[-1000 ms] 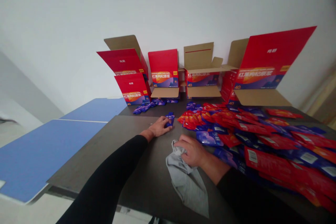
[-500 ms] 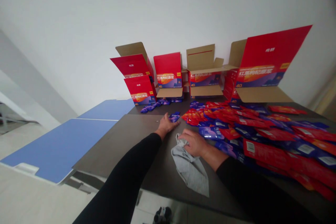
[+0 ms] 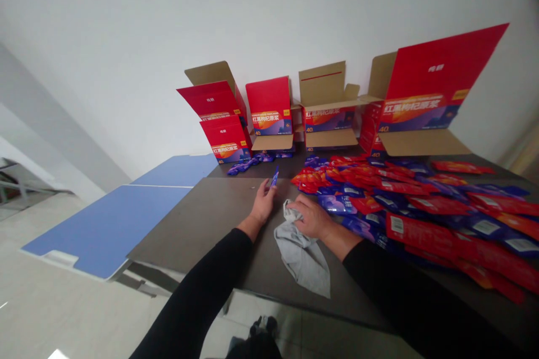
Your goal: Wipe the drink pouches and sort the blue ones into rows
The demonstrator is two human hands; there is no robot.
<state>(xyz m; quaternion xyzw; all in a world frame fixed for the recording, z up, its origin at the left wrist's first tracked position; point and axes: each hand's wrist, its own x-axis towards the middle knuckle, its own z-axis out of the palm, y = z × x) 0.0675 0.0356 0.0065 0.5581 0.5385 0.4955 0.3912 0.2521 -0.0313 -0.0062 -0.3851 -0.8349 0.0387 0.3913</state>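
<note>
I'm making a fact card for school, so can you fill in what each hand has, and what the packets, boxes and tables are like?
Left hand: holds a blue packet standing up on edge
Right hand: grips a grey cloth
Packet pile: red and blue, spread on the right
Boxes: red, flaps open, along the wall
Dark table: under the hands
Blue tabletop: to the left

- Camera, single: head-worn; looks forward and down over the surface point(image 3: 189, 207).
- Near field: left hand point(image 3: 263, 205), right hand point(image 3: 314, 217) and black sleeves point(image 3: 204, 286), entering from 7 and 4 o'clock.
- Far field: wall point(image 3: 269, 11) at 12 o'clock.
- Coverage: wide, floor point(image 3: 76, 303) included at 8 o'clock.
</note>
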